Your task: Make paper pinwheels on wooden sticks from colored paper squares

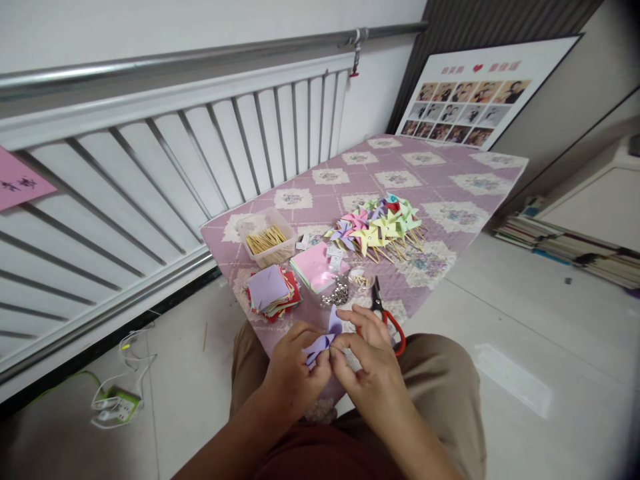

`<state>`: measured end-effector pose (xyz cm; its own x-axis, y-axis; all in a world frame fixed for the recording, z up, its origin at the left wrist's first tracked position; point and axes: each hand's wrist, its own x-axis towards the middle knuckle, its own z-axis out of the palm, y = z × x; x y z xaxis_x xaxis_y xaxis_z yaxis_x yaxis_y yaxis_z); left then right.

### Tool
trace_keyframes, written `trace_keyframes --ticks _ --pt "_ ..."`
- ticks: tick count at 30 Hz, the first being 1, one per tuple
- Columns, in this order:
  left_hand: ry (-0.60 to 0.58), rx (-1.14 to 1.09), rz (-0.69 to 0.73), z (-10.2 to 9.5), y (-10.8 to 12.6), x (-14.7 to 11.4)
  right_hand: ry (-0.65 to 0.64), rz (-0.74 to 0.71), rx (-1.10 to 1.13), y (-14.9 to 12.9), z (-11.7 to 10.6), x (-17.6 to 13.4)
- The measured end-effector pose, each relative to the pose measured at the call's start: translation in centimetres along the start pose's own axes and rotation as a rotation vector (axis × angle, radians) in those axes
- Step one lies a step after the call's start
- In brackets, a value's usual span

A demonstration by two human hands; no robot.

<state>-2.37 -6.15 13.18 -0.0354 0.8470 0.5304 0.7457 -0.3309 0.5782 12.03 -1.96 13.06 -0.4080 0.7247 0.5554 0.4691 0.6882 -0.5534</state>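
Observation:
A purple paper pinwheel [319,345], its blades folded inward, is held between my two hands above the near corner of the table. My left hand [296,360] is closed around its left side. Thumb and forefinger of my right hand [367,347] pinch at its centre, while the other fingers stretch outward; whether a small pin is between them I cannot make out. Just beyond my hands lie a pile of silver pins [338,292] and a small round tub of little pale pieces [361,280]. Red-handled scissors [395,330] rest beside my right hand.
Finished pinwheels [377,227] on sticks lie heaped mid-table. At the left stand a plastic box of wooden sticks [267,241] and a stack of coloured paper squares [270,290]. More pink paper [315,265] lies between. A radiator [200,147] borders the table's left side.

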Motion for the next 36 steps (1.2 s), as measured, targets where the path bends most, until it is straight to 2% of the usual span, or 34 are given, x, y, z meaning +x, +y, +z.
trace_keyframes --ticks 5,10,15,19,21,24,26,28,31,33,36 --pt "-0.045 -0.050 -0.103 -0.2 0.4 0.4 0.012 0.023 0.002 -0.1 0.3 -0.1" --pt "-0.139 -0.234 -0.387 -0.4 0.4 0.4 0.074 0.014 0.046 0.1 0.2 -0.3" --pt "-0.143 -0.470 -0.645 -0.2 0.1 0.2 0.023 -0.051 0.084 -0.2 -0.6 -0.7" --pt "-0.137 -0.599 -0.718 -0.1 -0.2 0.1 -0.005 -0.082 0.077 -0.9 -0.9 -0.9" --pt "-0.145 -0.611 -0.750 0.0 -0.5 -0.1 0.023 -0.071 0.066 -0.5 -1.0 -1.0" --pt "-0.124 -0.562 -0.827 0.3 -1.3 -0.6 0.118 0.045 0.038 2.3 -0.9 -1.4" --pt "-0.073 -0.552 -0.892 0.6 -1.9 -1.0 0.095 0.218 -0.034 5.6 -0.6 -1.9" --pt "-0.037 -0.597 -0.953 0.9 -2.5 -1.4 0.000 0.413 -0.176 9.2 -0.3 -2.6" --pt "-0.014 -0.680 -1.005 1.3 -3.2 -1.9 -0.199 0.568 -0.394 13.2 0.4 -3.8" --pt "0.015 -0.706 -1.016 1.6 -3.6 -2.1 -0.324 0.620 -0.470 14.2 0.9 -4.3" --pt "0.037 -0.705 -1.018 2.1 -4.1 -2.3 -0.394 0.652 -0.490 14.3 1.7 -4.6"
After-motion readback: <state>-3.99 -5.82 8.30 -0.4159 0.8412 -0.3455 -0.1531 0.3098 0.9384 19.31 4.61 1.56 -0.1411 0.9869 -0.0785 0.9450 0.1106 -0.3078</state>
